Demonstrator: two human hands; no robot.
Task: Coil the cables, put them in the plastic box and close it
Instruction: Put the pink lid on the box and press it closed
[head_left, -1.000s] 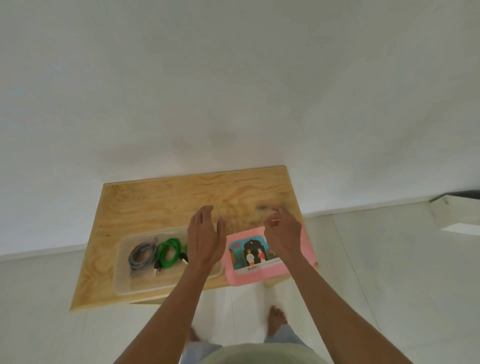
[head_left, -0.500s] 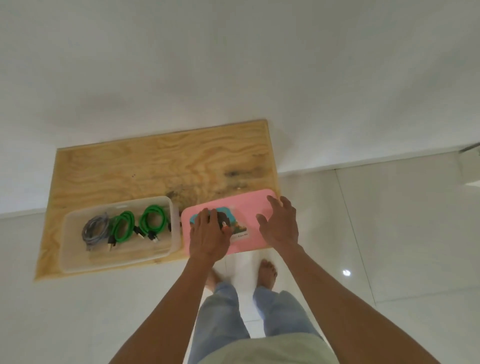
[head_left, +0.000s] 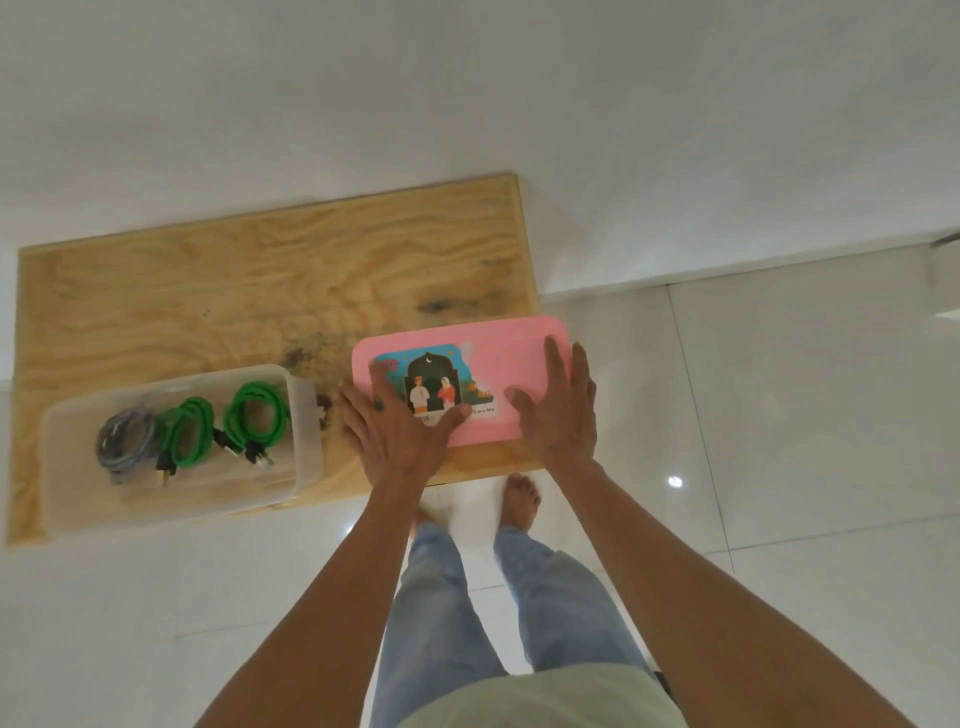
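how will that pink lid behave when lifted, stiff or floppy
The pink lid looks like thin flat plastic, so probably light and slightly flexible. Its corner overhangs the table, so it may tip if pushed. Both hands rest flat on it.

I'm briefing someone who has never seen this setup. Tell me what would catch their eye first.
The pink lid stands out first: it lies at the wooden table's near right corner, with the left hand and right hand resting flat on it. Next come two bright green coiled cables beside a grey coiled cable inside the clear plastic box, open at the table's near left.
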